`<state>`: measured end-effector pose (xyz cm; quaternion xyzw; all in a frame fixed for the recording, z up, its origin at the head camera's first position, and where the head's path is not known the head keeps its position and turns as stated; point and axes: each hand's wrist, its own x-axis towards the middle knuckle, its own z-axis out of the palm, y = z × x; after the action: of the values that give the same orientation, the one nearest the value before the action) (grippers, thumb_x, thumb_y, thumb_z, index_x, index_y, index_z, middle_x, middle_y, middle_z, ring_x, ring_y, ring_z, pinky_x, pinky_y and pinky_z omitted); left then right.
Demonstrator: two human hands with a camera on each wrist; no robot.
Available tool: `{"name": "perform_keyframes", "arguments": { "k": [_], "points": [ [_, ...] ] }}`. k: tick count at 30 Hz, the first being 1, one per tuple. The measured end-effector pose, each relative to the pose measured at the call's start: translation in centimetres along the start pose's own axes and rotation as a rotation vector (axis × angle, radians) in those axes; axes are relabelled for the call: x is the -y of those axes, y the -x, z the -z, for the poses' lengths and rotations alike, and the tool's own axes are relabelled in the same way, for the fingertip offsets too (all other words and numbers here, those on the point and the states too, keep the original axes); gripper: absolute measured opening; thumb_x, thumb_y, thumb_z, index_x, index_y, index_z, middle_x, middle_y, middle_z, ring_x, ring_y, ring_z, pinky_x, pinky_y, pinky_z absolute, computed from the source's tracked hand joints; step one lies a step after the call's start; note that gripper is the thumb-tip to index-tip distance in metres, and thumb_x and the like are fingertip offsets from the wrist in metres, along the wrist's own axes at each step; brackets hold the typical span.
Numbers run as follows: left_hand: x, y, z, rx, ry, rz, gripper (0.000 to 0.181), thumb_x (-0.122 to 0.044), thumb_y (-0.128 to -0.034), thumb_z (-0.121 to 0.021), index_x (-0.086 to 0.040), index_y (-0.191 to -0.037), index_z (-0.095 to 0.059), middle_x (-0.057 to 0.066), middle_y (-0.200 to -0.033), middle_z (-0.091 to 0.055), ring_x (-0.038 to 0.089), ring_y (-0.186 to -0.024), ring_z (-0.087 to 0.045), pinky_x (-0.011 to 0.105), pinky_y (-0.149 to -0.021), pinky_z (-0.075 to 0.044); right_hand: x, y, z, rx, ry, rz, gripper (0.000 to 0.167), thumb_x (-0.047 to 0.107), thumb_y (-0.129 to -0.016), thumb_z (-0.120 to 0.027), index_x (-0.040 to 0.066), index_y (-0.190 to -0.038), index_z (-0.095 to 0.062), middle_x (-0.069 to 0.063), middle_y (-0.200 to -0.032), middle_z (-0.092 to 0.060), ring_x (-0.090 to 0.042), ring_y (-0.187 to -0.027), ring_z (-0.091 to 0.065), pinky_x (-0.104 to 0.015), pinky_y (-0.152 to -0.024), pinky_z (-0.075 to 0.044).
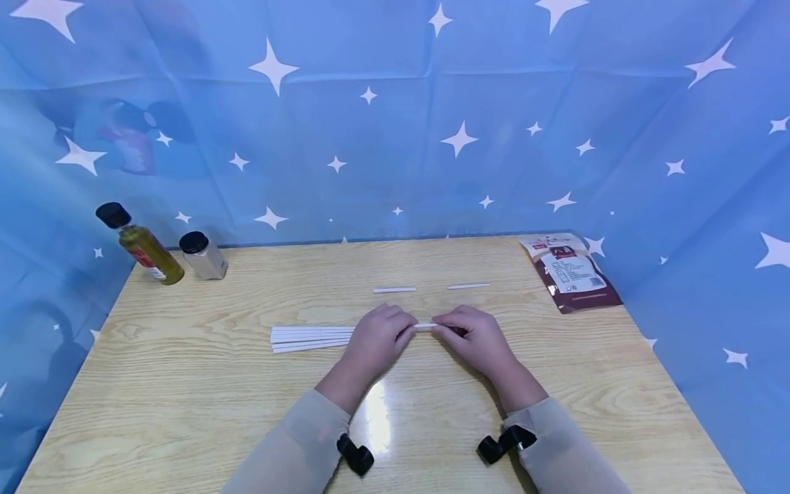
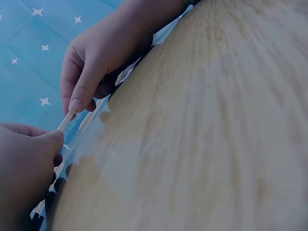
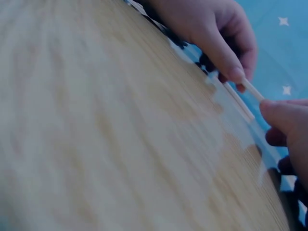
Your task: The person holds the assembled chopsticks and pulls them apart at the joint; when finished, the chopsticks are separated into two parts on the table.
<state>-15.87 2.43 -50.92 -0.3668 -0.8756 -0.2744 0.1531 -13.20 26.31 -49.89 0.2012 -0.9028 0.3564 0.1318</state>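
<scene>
Head view alone shows us the bottle [image 1: 151,255] and jar [image 1: 208,261] at far left, while the left hand [image 1: 378,336] and right hand [image 1: 474,336], angled inward, pinch 1 white stick [image 1: 425,325] between them, 2 loose sticks [image 1: 393,290] lying ahead, before the tabletop's [image 1: 185,412] far edge.

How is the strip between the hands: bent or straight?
Straight: the strip shows no bend between left hand and right hand; its ends are hidden.
</scene>
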Motion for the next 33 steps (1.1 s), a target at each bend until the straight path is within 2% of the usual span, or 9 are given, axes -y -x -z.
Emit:
{"name": "perform_keyframes", "arguments": {
  "k": [3, 8, 19, 25, 27, 30, 33],
  "points": [
    [-0.1, 0.1, 0.0, 0.02, 0.009, 0.013, 0.01, -0.021, -0.1041, -0.073, -0.015, -0.107, -0.08, -0.005, -0.1, -0.076, 0.014, -0.095, -0.069, 0.034, -0.101, -0.054, 0.3, 0.0, -0.4, -0.011, -0.004, 0.027, 0.014, 0.013, -0.093, -0.085, 0.013, -0.107, -0.086, 0.007, -0.093, -0.075, -0.006, -0.077, -0.063, -0.029, -0.066, -0.054],
    [-0.2, 0.1, -0.2, 0.061, 0.051, 0.047, 0.013, -0.024, -0.1059, -0.07, -0.016, -0.109, -0.08, -0.005, -0.103, -0.076, 0.016, -0.1, -0.069, 0.032, -0.095, -0.056, 0.4, 0.1, -0.8, -0.004, -0.014, 0.04, 0.013, 0.013, -0.093, -0.085, 0.015, -0.106, -0.086, 0.008, -0.092, -0.075, -0.005, -0.077, -0.064, -0.028, -0.066, -0.055],
    [0.0, 0.1, -0.1, 0.045, 0.153, 0.073, 0.008, -0.022, -0.1025, -0.075, -0.016, -0.103, -0.079, -0.004, -0.1, -0.075, 0.016, -0.097, -0.069, 0.033, -0.091, -0.057, -0.2, 0.0, -1.1, 0.013, -0.043, 0.036, 0.009, 0.013, -0.093, -0.085, 0.017, -0.101, -0.086, 0.012, -0.089, -0.07, -0.005, -0.075, -0.061, -0.028, -0.065, -0.052],
    [0.3, 0.3, 0.2, 0.08, 0.178, 0.086, 0.009, -0.022, -0.1038, -0.073, -0.015, -0.103, -0.079, -0.004, -0.102, -0.076, 0.016, -0.1, -0.07, 0.034, -0.093, -0.056, -0.2, -0.1, -1.0, 0.031, -0.086, 0.051, 0.007, 0.013, -0.095, -0.084, 0.015, -0.101, -0.086, 0.009, -0.09, -0.073, -0.008, -0.077, -0.065, -0.03, -0.068, -0.054],
    [0.6, 0.3, 0.4, 0.069, 0.183, 0.113, 0.01, -0.021, -0.1041, -0.072, -0.015, -0.103, -0.079, -0.003, -0.103, -0.076, 0.017, -0.102, -0.07, 0.035, -0.095, -0.056, -0.3, -0.1, -0.7, 0.015, -0.089, 0.013, 0.007, 0.014, -0.095, -0.084, 0.015, -0.101, -0.086, 0.009, -0.09, -0.074, -0.009, -0.08, -0.066, -0.03, -0.071, -0.056],
    [1.0, 0.5, 0.6, 0.038, 0.2, 0.17, 0.009, -0.019, -0.1034, -0.073, -0.015, -0.1, -0.08, -0.003, -0.102, -0.076, 0.017, -0.102, -0.07, 0.037, -0.096, -0.056, -0.8, 0.1, 0.0, -0.046, -0.096, -0.088, 0.006, 0.013, -0.095, -0.084, 0.015, -0.1, -0.086, 0.01, -0.09, -0.074, -0.01, -0.082, -0.067, -0.029, -0.074, -0.055],
    [1.3, 0.5, 0.8, 0.043, 0.22, 0.218, 0.01, -0.02, -0.1039, -0.073, -0.017, -0.1, -0.081, -0.005, -0.102, -0.074, 0.015, -0.101, -0.07, 0.036, -0.096, -0.056, -1.3, 0.4, 0.7, -0.077, -0.094, -0.17, 0.007, 0.015, -0.095, -0.083, 0.017, -0.1, -0.087, 0.012, -0.09, -0.074, -0.01, -0.083, -0.066, -0.028, -0.074, -0.054]
  ]
}}
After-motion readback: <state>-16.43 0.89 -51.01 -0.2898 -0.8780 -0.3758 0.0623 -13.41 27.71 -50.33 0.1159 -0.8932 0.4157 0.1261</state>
